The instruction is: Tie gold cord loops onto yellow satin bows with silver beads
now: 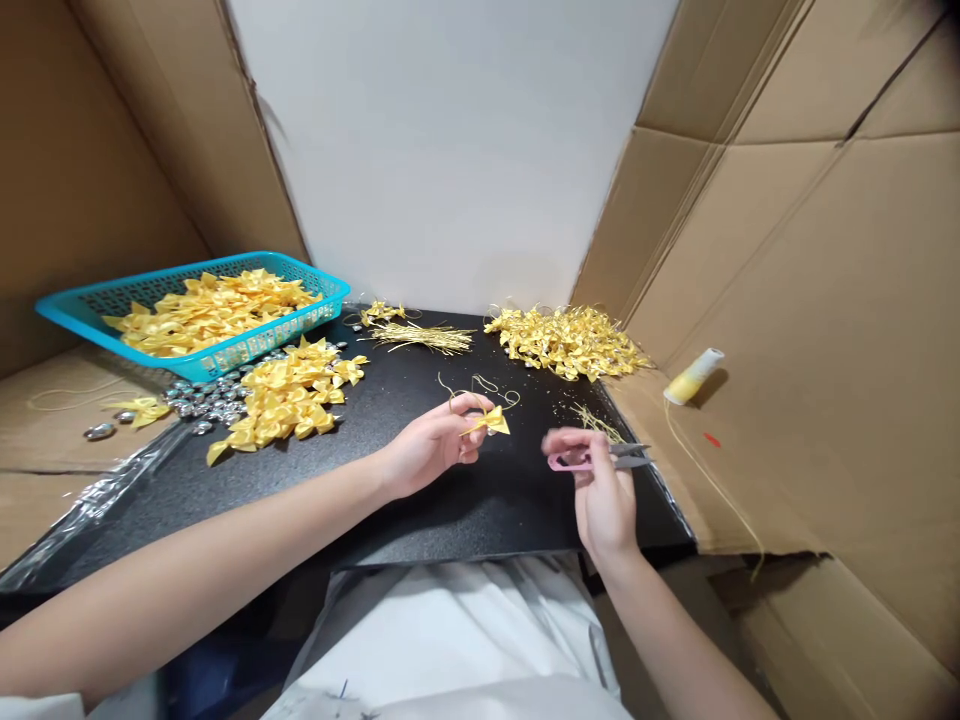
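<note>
Between the thumb and fingers of my left hand (431, 445) is a yellow ribbon bow (495, 421), with a thin gold cord (511, 398) looping out behind it. My right hand (600, 490) is closed around small thread scissors (571, 460) with a pink handle; their blades (630, 456) point right, away from the bow. The two hands are apart, both over the black work surface (450, 520). Just beyond the scissors lie short gold cord pieces (598, 424).
A turquoise basket (202, 362) of yellow bows stands at left. Before it are loose bows (289, 395) and silver metallic pieces (199, 400). Gold cords (424, 338) and a heap of corded bows (566, 340) lie at the back. A thread spool (694, 377) sits right, by cardboard walls (840, 300).
</note>
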The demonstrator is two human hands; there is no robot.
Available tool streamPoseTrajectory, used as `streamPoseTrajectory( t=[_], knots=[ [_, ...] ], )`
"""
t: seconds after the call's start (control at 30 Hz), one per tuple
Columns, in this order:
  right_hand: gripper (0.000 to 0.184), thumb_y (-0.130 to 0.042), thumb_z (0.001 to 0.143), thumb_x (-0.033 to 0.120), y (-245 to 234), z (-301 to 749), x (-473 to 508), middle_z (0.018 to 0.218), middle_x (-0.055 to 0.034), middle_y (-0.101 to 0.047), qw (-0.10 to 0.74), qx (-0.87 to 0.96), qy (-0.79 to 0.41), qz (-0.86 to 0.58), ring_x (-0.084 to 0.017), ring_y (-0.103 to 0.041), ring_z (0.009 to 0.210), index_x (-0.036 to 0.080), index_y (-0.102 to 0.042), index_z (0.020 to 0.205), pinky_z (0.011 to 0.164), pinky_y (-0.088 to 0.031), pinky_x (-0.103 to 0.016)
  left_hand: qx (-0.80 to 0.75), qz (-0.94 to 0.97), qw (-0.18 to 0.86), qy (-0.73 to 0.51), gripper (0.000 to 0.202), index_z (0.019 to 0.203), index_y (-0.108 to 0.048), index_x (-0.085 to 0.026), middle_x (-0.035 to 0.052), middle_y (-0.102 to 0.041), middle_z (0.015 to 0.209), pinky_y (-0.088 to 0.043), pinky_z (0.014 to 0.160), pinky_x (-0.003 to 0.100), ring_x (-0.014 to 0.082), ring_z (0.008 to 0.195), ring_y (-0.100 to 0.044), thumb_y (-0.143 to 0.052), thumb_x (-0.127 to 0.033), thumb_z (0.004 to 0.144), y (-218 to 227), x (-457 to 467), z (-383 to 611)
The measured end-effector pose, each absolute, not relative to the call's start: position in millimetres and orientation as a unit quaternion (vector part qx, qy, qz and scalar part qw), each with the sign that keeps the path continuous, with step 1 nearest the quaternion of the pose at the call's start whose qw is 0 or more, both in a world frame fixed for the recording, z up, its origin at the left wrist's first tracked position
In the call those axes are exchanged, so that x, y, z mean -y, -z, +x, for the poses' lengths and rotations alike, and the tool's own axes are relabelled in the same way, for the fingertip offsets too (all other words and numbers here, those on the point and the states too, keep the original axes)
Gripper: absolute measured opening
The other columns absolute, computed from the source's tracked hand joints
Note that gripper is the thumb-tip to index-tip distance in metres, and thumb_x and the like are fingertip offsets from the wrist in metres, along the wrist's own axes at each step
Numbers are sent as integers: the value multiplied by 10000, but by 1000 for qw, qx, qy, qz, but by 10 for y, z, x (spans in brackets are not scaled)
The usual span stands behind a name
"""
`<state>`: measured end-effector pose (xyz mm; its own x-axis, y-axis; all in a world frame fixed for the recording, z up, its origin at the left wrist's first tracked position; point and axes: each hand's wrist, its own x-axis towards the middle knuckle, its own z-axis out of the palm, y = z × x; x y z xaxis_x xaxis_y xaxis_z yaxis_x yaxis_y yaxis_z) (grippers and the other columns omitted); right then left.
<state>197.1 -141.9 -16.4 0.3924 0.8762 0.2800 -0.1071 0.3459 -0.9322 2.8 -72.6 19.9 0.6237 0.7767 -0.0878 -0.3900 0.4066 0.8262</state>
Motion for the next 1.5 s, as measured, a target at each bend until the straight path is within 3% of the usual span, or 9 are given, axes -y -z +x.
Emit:
streamPoseTrajectory(
  t=[0.07, 0.13, 0.27, 0.4, 0.57, 0.73, 0.93, 1.13, 1.5],
  knots=[
    [325, -551, 884, 491, 92, 1842, 1454, 520, 51, -455, 675, 452, -370, -450, -89, -410, 454, 183, -649, 846, 461, -367, -218, -224, 432, 794, -364, 235, 919, -580, -196, -28, -549, 638, -328, 536, 190, 82, 565, -448, -709, -181, 723, -195, 767, 37],
    [292, -681, 800, 446, 17, 1688, 1447, 513, 85, -364, 652, 481, -362, -461, -68, -326, 446, 187, -661, 933, 442, -300, -203, -216, 452, 785, -364, 242, 919, -566, -203, -32, -560, 660, -326, 545, 191, 80, 579, -462, -723, -194, 736, -185, 804, 46],
    [264, -734, 735, 407, -81, 1510, 1350, 523, 74, -368, 624, 499, -356, -484, -68, -333, 481, 160, -673, 803, 459, -305, -211, -189, 464, 786, -363, 226, 842, -521, -207, -39, -557, 637, -311, 541, 194, 85, 586, -473, -728, -199, 754, -167, 843, 54],
    [335, -750, 693, 438, -91, 1508, 1273, 476, 87, -364, 621, 426, -478, -451, -40, -273, 412, 166, -562, 637, 399, -230, -206, -161, 448, 818, -324, 202, 765, -537, -185, -24, -549, 605, -303, 543, 203, 85, 568, -437, -736, -203, 738, -164, 845, 49],
    [447, -781, 640, 383, -107, 1528, 1281, 414, 149, -219, 565, 335, -672, -342, -1, -131, 344, 204, -375, 588, 364, -130, -180, -167, 420, 843, -291, 230, 899, -677, -174, -16, -516, 583, -290, 551, 214, 83, 555, -401, -744, -192, 680, -133, 827, 36],
    [447, -753, 661, 387, -85, 1519, 1285, 419, 155, -176, 537, 317, -711, -326, -10, -89, 343, 218, -342, 616, 362, -146, -180, -153, 401, 861, -273, 311, 993, -715, -178, -30, -454, 578, -267, 540, 218, 74, 541, -350, -717, -158, 683, -85, 785, 20],
    [387, -356, 928, 585, 41, 1665, 1399, 610, 66, -380, 625, 514, -420, -411, -79, -299, 440, 223, -491, 932, 428, -237, -218, -160, 422, 848, -279, 332, 1047, -714, -157, -24, -452, 598, -267, 551, 233, 74, 536, -317, -694, -182, 717, -90, 779, 16],
    [194, -493, 940, 363, 10, 1854, 1490, 710, -16, -606, 444, 755, -9, -482, -132, -546, 616, 186, -571, 937, 587, -376, -244, -169, 424, 845, -277, 325, 1035, -728, -140, -26, -446, 595, -267, 553, 238, 69, 536, -311, -700, -179, 714, -86, 785, 18],
    [248, -490, 960, 352, -86, 1923, 1461, 625, -17, -620, 362, 783, 172, -475, -137, -536, 565, 172, -629, 862, 574, -314, -264, -189, 415, 849, -267, 364, 1036, -726, -124, -25, -459, 604, -235, 549, 248, 62, 521, -303, -663, -138, 678, -84, 781, 27]
  ],
)
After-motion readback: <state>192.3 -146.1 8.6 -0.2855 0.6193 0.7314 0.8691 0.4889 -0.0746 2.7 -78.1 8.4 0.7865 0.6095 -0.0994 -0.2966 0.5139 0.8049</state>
